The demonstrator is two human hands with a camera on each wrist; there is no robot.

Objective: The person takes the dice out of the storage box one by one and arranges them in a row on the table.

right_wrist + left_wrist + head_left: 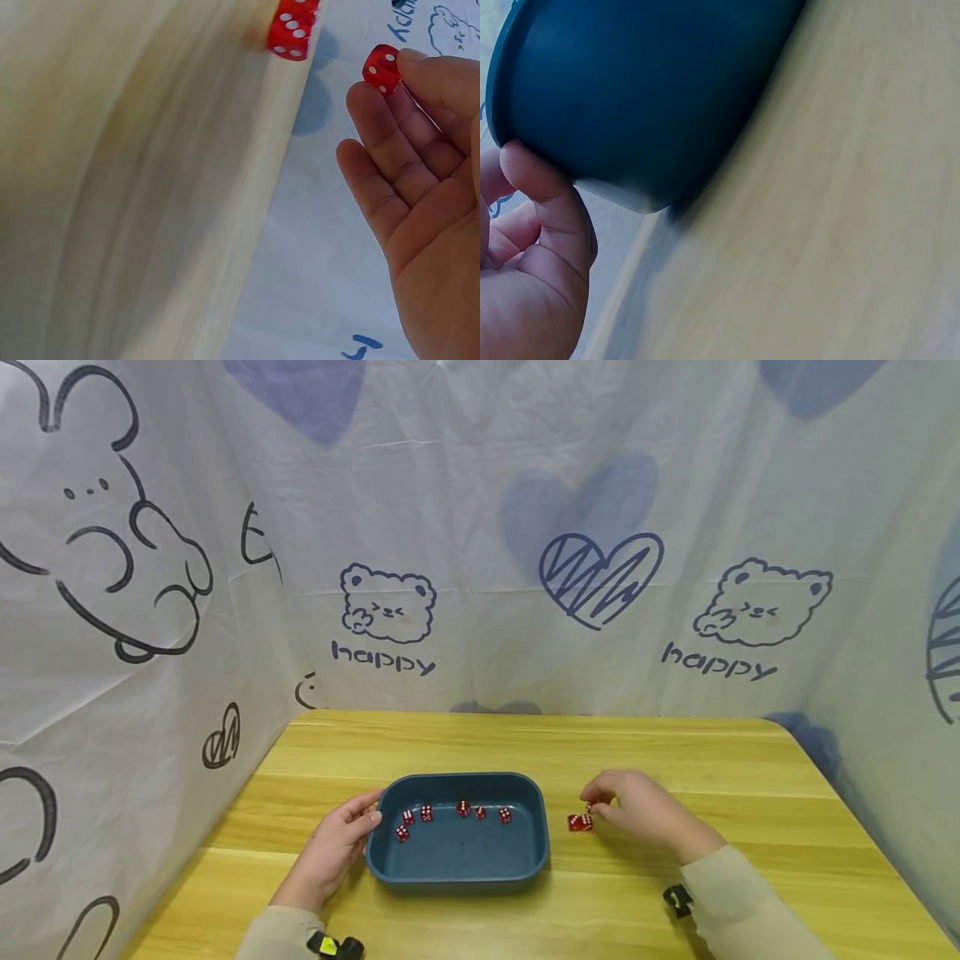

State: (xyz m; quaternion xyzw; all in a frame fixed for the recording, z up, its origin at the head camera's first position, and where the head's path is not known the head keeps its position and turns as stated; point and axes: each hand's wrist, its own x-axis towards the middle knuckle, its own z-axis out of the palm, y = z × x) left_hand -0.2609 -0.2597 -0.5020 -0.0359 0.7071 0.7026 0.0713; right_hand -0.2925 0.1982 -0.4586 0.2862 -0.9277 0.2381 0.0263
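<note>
My left hand holds the left end of a dark blue-green plastic tray, its fingertips and thumb at the rim. In the left wrist view the thumb lies against the outer wall of the tray. Several red dice with white dots lie scattered inside the tray. To the tray's right, my right hand pinches a red die between thumb and fingertips. Just beside those fingertips, two more red dice sit side by side on the table.
The yellow wood-grain table carries the tray near its middle. Behind it and at the sides hangs a pale curtain with hearts and cartoon drawings. Dark cameras are strapped at the wrists.
</note>
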